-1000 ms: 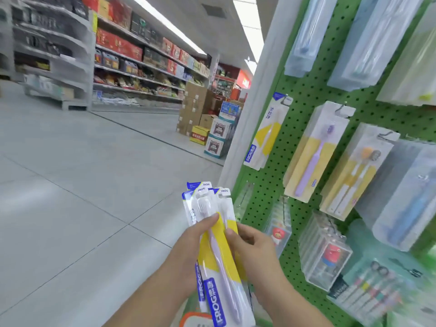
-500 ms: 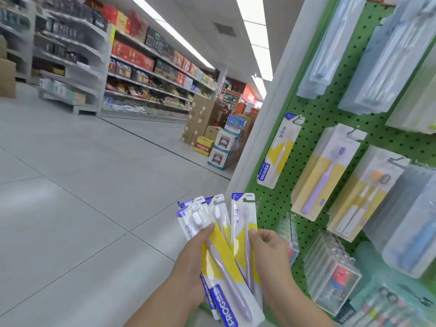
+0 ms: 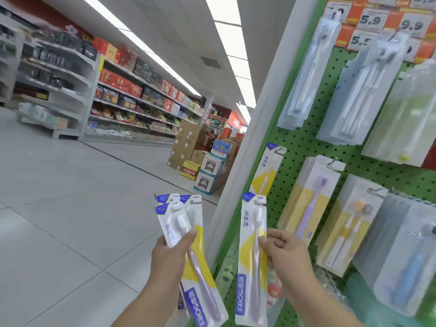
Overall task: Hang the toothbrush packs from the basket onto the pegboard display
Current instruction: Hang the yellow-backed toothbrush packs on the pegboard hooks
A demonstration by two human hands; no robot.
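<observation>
Fingers and thumb of the right hand [image 3: 286,250] pinch a single toothbrush pack [image 3: 253,258] at its right edge, holding it upright just in front of the green pegboard [image 3: 304,147]. Its hang hole sits below and left of a matching pack [image 3: 269,172] already hanging on a hook. Curled around a fanned bunch of packs [image 3: 186,234], the left hand [image 3: 171,258] grips them with the thumb pressed across the front one; the bunch stands well left of the board, over the tiled floor [image 3: 70,220]. Other toothbrush boxes [image 3: 309,199] hang further right. Price tags [image 3: 377,22] line the top of the board. Stocked shelves [image 3: 122,100] run along the aisle behind.
</observation>
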